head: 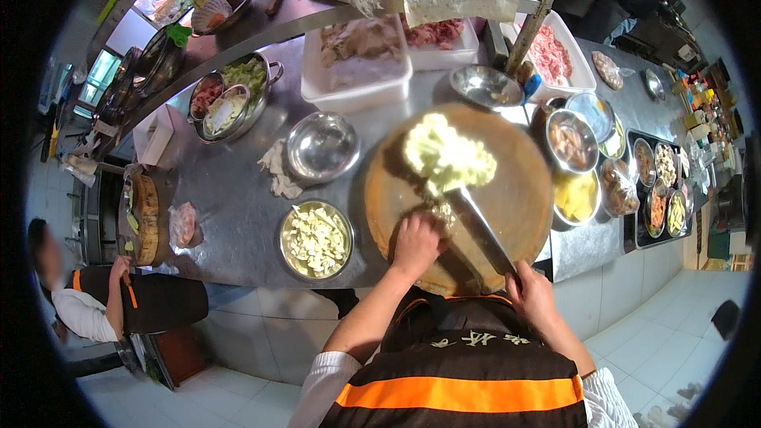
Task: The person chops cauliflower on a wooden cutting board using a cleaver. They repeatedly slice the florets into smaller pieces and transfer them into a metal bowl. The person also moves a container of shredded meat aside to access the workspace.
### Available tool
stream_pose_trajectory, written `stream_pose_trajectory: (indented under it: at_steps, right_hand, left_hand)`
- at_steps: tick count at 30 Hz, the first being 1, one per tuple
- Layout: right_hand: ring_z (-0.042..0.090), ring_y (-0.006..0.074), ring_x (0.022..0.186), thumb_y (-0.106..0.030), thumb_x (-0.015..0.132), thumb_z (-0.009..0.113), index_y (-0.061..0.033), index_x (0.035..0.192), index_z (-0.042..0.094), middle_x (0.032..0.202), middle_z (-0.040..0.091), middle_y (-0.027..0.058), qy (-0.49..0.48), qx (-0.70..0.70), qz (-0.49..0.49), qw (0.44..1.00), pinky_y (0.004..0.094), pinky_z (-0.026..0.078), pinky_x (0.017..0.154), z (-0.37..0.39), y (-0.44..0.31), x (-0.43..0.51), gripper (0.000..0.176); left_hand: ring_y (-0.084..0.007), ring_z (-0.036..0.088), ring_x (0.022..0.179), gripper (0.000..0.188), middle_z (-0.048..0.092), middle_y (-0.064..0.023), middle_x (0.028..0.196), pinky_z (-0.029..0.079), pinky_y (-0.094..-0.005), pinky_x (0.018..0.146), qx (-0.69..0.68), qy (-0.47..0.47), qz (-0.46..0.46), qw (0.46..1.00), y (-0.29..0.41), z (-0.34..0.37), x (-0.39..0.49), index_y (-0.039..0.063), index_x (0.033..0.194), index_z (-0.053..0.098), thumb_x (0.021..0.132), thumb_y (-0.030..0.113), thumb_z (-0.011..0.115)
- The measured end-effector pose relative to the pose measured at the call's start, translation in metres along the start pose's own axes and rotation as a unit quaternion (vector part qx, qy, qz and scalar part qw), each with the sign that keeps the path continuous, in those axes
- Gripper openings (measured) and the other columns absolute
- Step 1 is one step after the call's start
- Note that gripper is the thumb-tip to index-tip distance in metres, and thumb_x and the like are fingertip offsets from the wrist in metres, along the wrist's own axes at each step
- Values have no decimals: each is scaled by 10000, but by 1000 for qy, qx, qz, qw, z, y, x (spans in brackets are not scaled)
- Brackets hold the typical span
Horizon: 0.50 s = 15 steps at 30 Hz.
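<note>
My right hand (531, 292) is closed round the handle of a broad kitchen knife (483, 232), whose blade reaches up and left over a round wooden chopping board (517, 190). The far end of the blade meets a large pale cauliflower head (449, 154) on the board. My left hand (419, 245) is at the board's near left, by the cauliflower's stem end and small pieces (443, 213); whether its fingers grip anything is hidden. Left of the board stands a metal bowl of cut cauliflower florets (317, 241). An unfilled metal bowl (323, 146) sits behind it, beside a crumpled cloth (279, 169).
White tubs of meat (357, 80) and a shallow metal bowl (486, 86) stand behind the board. Bowls of potato pieces (575, 197) and meat (572, 141) crowd its right side. A metal shelf (285, 30) crosses above. At far left, a co-worker (89, 309) stands by another chopping block (145, 220).
</note>
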State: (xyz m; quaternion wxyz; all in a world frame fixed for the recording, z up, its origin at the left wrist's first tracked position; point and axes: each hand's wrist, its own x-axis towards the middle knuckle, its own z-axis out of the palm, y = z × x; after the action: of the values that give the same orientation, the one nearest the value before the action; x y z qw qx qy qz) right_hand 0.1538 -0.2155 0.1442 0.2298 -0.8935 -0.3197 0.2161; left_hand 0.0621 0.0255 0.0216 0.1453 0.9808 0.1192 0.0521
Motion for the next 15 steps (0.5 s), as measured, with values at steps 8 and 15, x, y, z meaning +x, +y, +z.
stream_pose_trajectory:
  at_steps: [8, 15]
  right_hand:
    - [613, 430, 668, -85, 868, 584, -42, 891, 551, 750, 624, 201, -37, 93, 74, 992, 436, 476, 587, 1, 22, -20, 59]
    - [598, 388, 608, -55, 880, 628, -44, 982, 591, 726, 591, 190, 107, -12, -18, 994, 415, 464, 550, 1, 63, -49, 109]
  left_hand:
    - [-277, 622, 1019, 409, 598, -103, 964, 575, -356, 756, 15, 63, 72, 995, 0, -3, -6, 50, 919, 641, 709, 366, 796]
    - [-278, 662, 766, 314, 629, -93, 889, 557, -370, 668, -202, 277, -224, 912, -33, -33, -26, 95, 1049, 603, 819, 234, 765]
